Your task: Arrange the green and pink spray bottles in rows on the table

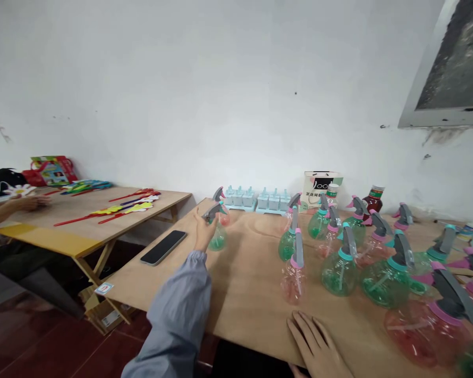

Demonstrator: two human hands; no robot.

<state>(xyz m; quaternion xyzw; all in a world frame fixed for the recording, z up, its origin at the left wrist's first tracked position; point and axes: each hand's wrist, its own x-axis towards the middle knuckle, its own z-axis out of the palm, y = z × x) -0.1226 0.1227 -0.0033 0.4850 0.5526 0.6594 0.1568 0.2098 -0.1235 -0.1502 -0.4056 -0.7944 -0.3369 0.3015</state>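
My left hand reaches to the far left of the wooden table, its fingers closed round the grey trigger head of a green spray bottle. Right behind that bottle stands a pink spray bottle with a grey head. Palm down near the table's front edge, my right hand lies flat with its fingers stretched out and holds nothing. The nearest thing to it is a slim pink spray bottle. Several more green and pink spray bottles crowd the right side.
A black phone lies by the left edge. Light-blue ice-pop moulds, a paper bag and a brown bottle stand along the wall. On the left table are colourful flower-like sticks; another person's hand is there.
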